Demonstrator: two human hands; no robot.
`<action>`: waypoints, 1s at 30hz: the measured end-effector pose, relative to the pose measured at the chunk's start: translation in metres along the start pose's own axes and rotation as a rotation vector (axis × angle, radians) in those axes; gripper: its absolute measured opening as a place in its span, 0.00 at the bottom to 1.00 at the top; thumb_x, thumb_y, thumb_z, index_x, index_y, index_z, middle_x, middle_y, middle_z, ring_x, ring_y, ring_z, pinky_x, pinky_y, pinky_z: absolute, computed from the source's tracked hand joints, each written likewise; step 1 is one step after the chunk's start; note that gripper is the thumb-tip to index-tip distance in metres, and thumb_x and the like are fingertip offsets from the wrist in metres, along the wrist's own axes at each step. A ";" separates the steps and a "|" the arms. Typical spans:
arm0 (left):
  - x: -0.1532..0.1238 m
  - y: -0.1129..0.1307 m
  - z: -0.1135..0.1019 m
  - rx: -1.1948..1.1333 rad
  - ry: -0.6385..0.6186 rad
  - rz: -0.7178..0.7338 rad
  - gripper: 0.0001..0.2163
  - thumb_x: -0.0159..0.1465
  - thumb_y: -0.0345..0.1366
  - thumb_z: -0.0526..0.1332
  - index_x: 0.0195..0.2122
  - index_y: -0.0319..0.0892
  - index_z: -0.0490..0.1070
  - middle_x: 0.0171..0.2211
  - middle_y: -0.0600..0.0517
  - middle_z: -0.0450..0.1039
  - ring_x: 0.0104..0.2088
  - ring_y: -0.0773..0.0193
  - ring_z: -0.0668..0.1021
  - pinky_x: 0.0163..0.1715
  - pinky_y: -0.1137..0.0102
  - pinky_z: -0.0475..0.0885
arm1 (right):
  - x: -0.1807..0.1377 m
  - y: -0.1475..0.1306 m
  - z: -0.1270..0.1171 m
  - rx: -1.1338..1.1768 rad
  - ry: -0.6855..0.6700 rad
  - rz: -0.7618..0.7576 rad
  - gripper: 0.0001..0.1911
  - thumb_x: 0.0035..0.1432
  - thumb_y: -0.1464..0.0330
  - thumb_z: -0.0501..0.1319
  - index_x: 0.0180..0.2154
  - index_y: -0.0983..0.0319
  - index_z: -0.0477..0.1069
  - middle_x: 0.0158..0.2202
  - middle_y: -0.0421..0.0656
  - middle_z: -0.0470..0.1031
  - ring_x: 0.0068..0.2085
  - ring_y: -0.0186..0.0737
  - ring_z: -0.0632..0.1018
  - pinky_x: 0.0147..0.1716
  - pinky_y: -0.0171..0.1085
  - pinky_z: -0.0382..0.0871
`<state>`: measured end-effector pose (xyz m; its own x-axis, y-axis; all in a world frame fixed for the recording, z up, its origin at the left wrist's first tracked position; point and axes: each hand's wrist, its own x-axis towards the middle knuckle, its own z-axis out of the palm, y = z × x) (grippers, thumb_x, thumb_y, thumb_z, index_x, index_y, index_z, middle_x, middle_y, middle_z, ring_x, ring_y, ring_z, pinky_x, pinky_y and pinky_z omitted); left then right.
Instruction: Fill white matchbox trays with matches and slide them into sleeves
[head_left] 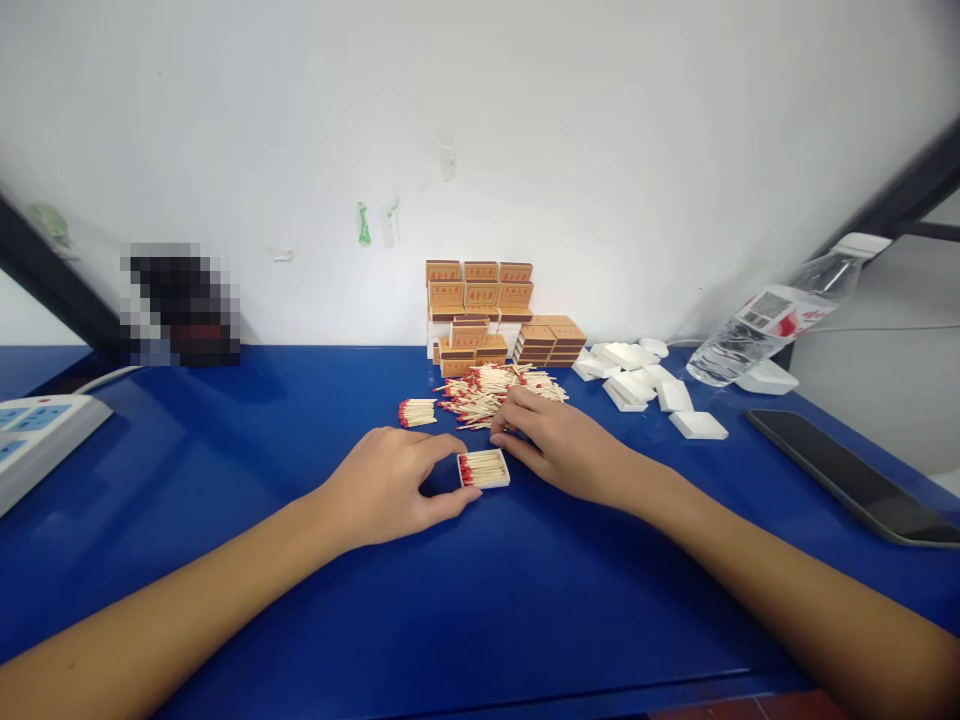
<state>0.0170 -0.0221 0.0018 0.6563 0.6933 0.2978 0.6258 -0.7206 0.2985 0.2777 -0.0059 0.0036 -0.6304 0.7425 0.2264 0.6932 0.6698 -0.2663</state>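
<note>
Head view, looking down at a blue surface (225, 560) against a white wall. Left hand (390, 485) is sitting at frame centre, thumb and fingers closing around the left end of a small white tray (484, 468) that is lying flat on the surface; grip clamped on the tray's edge. Tray is holding a row of matches, red heads pointing left. Right hand (559, 445) is resting just right of the tray, fingertips touching its right side and reaching into the loose match pile (491, 392) just above; fingers curled together, cannot tell if they are pinching any match. A small separate bundle of matches (417, 411) is lying left of the pile, above the left hand.

Behind the pile, upper centre, orange-brown matchboxes (480, 300) are standing stacked against the wall, with lower stacks (551, 340) to their right; printing on the box faces is too small to read. Empty white trays (637, 380) are lying scattered right of centre. A clear plastic bottle (772, 325) with a red-and-white label is tilting at the right; label text not readable. A dark phone (855, 475) is lying flat at the right edge. A white power strip (34, 435) is sitting at the left edge. A pixelated dark patch is showing at upper left.
</note>
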 end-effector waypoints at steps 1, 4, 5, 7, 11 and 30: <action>0.000 0.000 0.000 0.000 -0.005 0.001 0.15 0.67 0.47 0.66 0.48 0.45 0.80 0.20 0.59 0.67 0.20 0.66 0.70 0.25 0.70 0.62 | -0.001 -0.001 -0.003 0.026 -0.037 0.004 0.07 0.74 0.68 0.55 0.42 0.61 0.71 0.43 0.45 0.71 0.40 0.41 0.74 0.38 0.39 0.67; 0.000 0.000 0.001 -0.001 -0.013 0.002 0.16 0.66 0.47 0.67 0.49 0.44 0.80 0.20 0.59 0.67 0.20 0.66 0.71 0.25 0.70 0.62 | -0.002 -0.001 -0.009 0.098 -0.140 0.031 0.06 0.73 0.69 0.56 0.41 0.60 0.70 0.43 0.45 0.72 0.41 0.41 0.74 0.39 0.39 0.67; 0.000 0.000 0.001 -0.001 -0.009 0.002 0.16 0.66 0.47 0.66 0.49 0.44 0.80 0.19 0.59 0.67 0.20 0.66 0.71 0.25 0.70 0.62 | -0.002 -0.001 -0.011 0.107 -0.162 0.044 0.06 0.73 0.70 0.56 0.40 0.60 0.70 0.43 0.45 0.72 0.41 0.41 0.74 0.39 0.39 0.68; 0.000 0.000 0.002 0.002 0.003 0.001 0.15 0.66 0.46 0.66 0.49 0.44 0.80 0.20 0.59 0.67 0.20 0.66 0.70 0.25 0.70 0.62 | -0.002 -0.002 -0.015 0.095 -0.161 0.066 0.07 0.73 0.70 0.55 0.39 0.61 0.69 0.43 0.46 0.72 0.41 0.41 0.74 0.40 0.40 0.68; 0.001 0.000 0.002 0.014 -0.014 -0.013 0.14 0.66 0.47 0.66 0.48 0.45 0.80 0.20 0.59 0.66 0.20 0.66 0.70 0.25 0.70 0.61 | -0.004 -0.008 -0.023 0.083 -0.005 0.095 0.08 0.74 0.68 0.54 0.40 0.60 0.68 0.43 0.47 0.72 0.42 0.42 0.74 0.41 0.41 0.68; 0.000 0.002 0.000 0.013 -0.028 -0.001 0.13 0.67 0.46 0.66 0.48 0.45 0.79 0.21 0.59 0.68 0.21 0.66 0.70 0.25 0.71 0.62 | -0.009 -0.032 -0.009 0.088 -0.054 -0.004 0.06 0.72 0.68 0.58 0.41 0.61 0.73 0.43 0.45 0.75 0.39 0.39 0.76 0.37 0.39 0.67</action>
<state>0.0183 -0.0235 0.0028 0.6670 0.6938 0.2716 0.6318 -0.7199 0.2874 0.2643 -0.0344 0.0181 -0.6528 0.7364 0.1780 0.6587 0.6677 -0.3469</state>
